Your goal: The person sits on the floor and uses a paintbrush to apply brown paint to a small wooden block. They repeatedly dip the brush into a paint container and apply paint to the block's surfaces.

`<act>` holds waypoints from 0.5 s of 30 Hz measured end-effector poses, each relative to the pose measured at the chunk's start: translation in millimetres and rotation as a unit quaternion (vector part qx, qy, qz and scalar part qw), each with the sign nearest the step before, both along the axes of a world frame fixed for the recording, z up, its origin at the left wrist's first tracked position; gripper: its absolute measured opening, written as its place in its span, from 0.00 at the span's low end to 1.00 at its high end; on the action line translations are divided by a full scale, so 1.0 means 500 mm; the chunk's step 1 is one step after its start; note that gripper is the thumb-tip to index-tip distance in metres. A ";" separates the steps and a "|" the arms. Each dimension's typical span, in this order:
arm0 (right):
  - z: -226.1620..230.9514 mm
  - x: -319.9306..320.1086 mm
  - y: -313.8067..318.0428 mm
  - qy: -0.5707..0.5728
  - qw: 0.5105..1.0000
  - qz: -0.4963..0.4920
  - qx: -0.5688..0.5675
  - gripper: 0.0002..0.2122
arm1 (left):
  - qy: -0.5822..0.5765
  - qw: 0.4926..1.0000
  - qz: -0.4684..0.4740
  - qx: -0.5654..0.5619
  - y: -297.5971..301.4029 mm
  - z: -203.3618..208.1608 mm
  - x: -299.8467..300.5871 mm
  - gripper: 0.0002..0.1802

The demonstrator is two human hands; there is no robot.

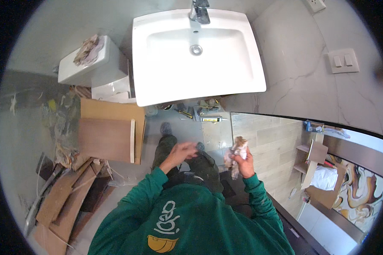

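Right hand (245,165): closed on a crumpled, stained rag (239,149). Thumb and fingers pinch it around the middle of the bundle. One brownish end sticks up past my fingertips, the rest bunches out on the left side of the grip and a tail hangs down below it. So the rag sits at the finger end of the hand, mostly left of the palm, held up in the air near the edge of the wood-look floor (266,134).

Left hand (183,154): released, fingers loosely extended and pointing right, over my dark trousers (206,166). It's well apart from the rag, off to its left at about the same level in view. Exact finger pose is a bit blurred.

Ahead of both hands: white washbasin (200,80) with a chrome faucet (199,12) on its far edge. Sealant cartridge (210,119) lies on the floor between basin and hands, nozzle to the right, other tools just beside it.

Left side: second crumpled cloth (89,50) on the toilet tank (72,73). Nearer me, a brown panel (104,140) lies on cardboard (110,109), with scrap boards (68,199) stacked loosely below.
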State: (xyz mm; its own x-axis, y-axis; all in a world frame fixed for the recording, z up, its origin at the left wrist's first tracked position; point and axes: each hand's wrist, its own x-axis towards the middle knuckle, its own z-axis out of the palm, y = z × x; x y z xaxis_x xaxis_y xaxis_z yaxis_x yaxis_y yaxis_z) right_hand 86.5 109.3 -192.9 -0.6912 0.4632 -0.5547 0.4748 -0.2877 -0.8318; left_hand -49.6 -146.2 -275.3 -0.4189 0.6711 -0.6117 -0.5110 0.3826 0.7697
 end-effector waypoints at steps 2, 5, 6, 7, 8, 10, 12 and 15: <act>-0.022 0.022 0.025 -0.016 0.999 -0.038 0.006 0.21 | 0.270 0.928 -0.230 -0.110 -0.087 -0.114 0.016 0.14; -0.070 0.054 0.033 -0.026 0.995 -0.097 -0.028 0.20 | 0.355 0.855 -0.365 -0.100 -0.213 -0.230 0.046 0.11; -0.091 0.066 0.027 -0.049 0.992 -0.107 -0.032 0.20 | 0.350 0.835 -0.414 -0.090 -0.234 -0.252 0.051 0.12; -0.114 0.078 0.023 -0.062 0.991 -0.113 -0.034 0.20 | 0.371 0.838 -0.391 -0.083 -0.241 -0.268 0.054 0.12; -0.140 0.091 0.022 -0.058 0.991 -0.112 -0.036 0.19 | 0.365 0.842 -0.388 -0.089 -0.244 -0.275 0.054 0.11; -0.199 0.120 0.017 -0.090 0.993 -0.065 0.037 0.23 | 0.319 0.854 -0.392 -0.124 -0.250 -0.257 0.057 0.11; -0.270 0.149 0.025 -0.159 0.983 -0.017 0.091 0.25 | 0.242 0.862 -0.407 -0.181 -0.262 -0.219 0.061 0.11; -0.403 0.179 0.055 -0.215 0.968 -0.002 0.132 0.26 | 0.290 0.832 -0.431 -0.195 -0.268 -0.178 0.093 0.07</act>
